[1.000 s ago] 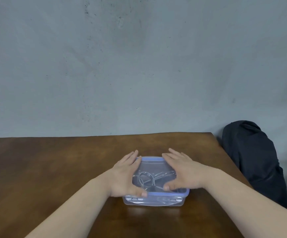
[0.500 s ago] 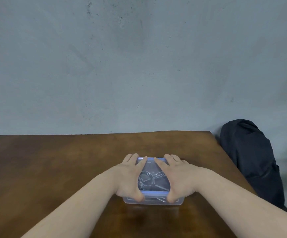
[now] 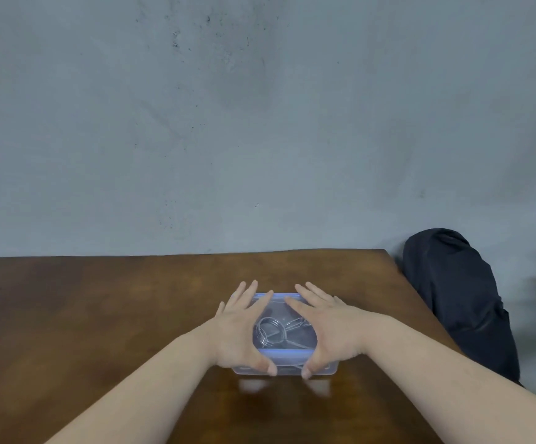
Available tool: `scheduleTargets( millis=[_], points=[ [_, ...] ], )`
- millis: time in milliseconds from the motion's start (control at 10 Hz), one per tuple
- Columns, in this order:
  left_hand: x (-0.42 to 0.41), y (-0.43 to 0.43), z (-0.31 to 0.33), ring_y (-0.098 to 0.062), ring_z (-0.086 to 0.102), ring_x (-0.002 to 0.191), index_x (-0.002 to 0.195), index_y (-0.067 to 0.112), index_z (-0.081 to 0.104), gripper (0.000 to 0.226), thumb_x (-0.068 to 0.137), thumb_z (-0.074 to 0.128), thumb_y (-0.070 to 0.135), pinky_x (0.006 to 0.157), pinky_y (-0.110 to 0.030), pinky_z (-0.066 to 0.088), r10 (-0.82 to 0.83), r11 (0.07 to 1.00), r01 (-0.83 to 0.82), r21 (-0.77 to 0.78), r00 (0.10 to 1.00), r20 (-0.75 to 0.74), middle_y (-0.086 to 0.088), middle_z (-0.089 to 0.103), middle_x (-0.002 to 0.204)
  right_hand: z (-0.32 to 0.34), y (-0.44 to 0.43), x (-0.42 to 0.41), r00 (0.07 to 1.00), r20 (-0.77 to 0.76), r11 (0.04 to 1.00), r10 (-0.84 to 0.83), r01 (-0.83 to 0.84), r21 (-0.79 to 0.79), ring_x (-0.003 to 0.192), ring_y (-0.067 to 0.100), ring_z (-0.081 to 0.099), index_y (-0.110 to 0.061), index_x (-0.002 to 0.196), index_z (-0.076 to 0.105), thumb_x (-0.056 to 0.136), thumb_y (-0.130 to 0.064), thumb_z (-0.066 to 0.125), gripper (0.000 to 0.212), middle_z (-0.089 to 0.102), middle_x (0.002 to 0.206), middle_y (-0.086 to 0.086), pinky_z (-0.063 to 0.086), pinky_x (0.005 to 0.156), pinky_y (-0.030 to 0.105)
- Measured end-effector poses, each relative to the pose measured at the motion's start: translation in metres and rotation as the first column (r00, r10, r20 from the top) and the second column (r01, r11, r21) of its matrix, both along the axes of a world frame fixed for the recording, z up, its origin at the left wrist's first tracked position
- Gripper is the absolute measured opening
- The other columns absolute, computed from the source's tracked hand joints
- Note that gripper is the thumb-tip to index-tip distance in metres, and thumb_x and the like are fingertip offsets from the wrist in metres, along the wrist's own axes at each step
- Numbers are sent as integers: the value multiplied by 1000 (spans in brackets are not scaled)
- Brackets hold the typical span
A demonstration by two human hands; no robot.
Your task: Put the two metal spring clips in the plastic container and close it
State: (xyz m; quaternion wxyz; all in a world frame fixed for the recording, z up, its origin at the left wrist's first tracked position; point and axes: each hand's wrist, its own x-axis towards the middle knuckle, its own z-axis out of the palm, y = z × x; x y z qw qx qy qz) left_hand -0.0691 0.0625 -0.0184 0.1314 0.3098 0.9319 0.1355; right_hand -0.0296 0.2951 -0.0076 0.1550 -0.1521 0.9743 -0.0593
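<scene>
A clear plastic container (image 3: 284, 370) with a blue-rimmed lid (image 3: 286, 353) sits on the brown wooden table (image 3: 100, 315). Through the lid I see the metal spring clips (image 3: 274, 331), coiled wire rings with straight arms, lying inside. My left hand (image 3: 239, 331) lies flat on the lid's left side, fingers spread, thumb over the near edge. My right hand (image 3: 327, 328) lies flat on the right side in the same way. The two index fingers nearly meet at the far edge of the lid.
A dark bag or jacket (image 3: 459, 299) rests against the grey wall (image 3: 260, 123) just beyond the table's right edge. The table's far edge meets the wall behind the container.
Both hands have moved inward on the lid, from spread at its sides to pressed close together, index fingers almost touching. The thumbs now curl over the near edge.
</scene>
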Motion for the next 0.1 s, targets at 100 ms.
scheduleTargets(
  millis=[100],
  points=[
    [-2,-9,10,-12,-29,147,157,37,-7,133,56,61,90,124,-52,1,6,998,-10,59,997,72,7,-23,165,13,8,10,999,-26,993,-26,23,-113,150,11,-29,-38,160,-6,66,-81,69,128,-20,168,-12,-4,124,58]
  ],
)
